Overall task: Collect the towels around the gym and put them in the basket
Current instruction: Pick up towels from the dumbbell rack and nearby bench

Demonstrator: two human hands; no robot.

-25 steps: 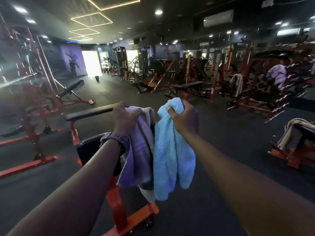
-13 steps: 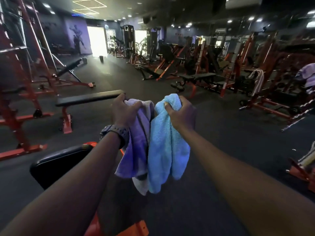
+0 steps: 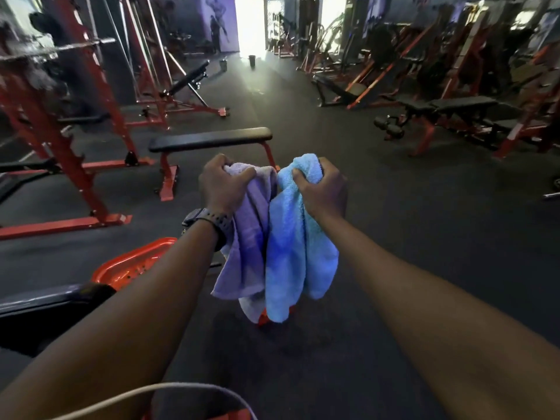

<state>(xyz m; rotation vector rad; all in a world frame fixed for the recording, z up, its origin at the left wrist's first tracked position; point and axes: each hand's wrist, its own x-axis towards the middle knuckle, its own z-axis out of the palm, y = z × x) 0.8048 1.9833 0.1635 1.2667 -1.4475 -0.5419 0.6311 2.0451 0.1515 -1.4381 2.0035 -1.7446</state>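
My left hand (image 3: 222, 184) grips the top of a lavender towel (image 3: 248, 237) that hangs down in front of me. Beside it, my right hand (image 3: 322, 189) clutches a light blue towel (image 3: 295, 247), which also hangs loose. The two towels touch each other at chest height above the dark floor. A dark watch sits on my left wrist. An orange perforated basket (image 3: 133, 265) lies low on the floor at the left, partly hidden behind my left forearm.
A flat black bench (image 3: 209, 139) on red legs stands just beyond my hands. Red racks (image 3: 69, 131) fill the left side, more benches and machines (image 3: 454, 107) the right. A dark floor aisle (image 3: 272, 95) runs to a bright doorway. A black pad (image 3: 45, 298) is at lower left.
The view has swung left and tipped down. The towel-draped machines on the right have left the frame, and the orange basket has come into sight. Both hands keep their towels.
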